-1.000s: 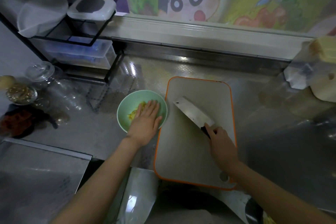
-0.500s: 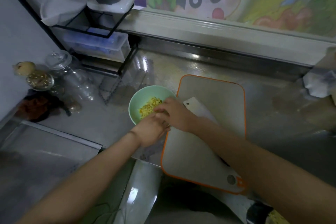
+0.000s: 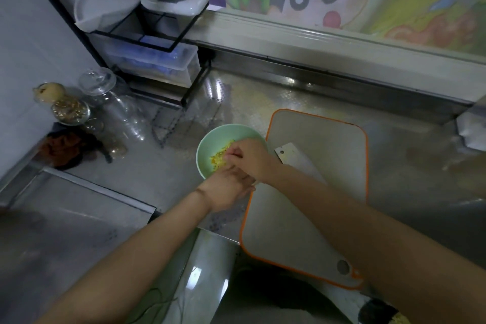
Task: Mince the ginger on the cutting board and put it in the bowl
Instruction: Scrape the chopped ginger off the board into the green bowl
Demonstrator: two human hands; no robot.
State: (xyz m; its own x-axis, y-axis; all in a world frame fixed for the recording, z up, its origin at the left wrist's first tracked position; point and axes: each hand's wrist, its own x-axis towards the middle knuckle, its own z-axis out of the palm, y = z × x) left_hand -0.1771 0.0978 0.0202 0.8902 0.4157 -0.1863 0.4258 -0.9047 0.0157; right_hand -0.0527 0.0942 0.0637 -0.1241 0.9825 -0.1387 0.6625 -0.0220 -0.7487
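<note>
A pale green bowl stands on the steel counter just left of the orange-rimmed cutting board. Yellow minced ginger lies inside the bowl. My left hand is at the bowl's near rim, fingers stretched out toward the right. My right hand lies on top of those fingers, curled knuckles-up over the bowl, its fingertips down by the ginger. The cleaver rests flat on the board with nobody holding it; my right forearm hides its handle. The board's surface looks bare.
A black wire rack with plastic boxes stands at the back left. Glass jars and a dark cloth crowd the left wall. A white object sits at the right edge. A raised steel sill runs along the back.
My right hand let go of the cleaver, which now lies on the board, and crossed over to the bowl onto my left hand. My left hand drew back to the bowl's near rim.
</note>
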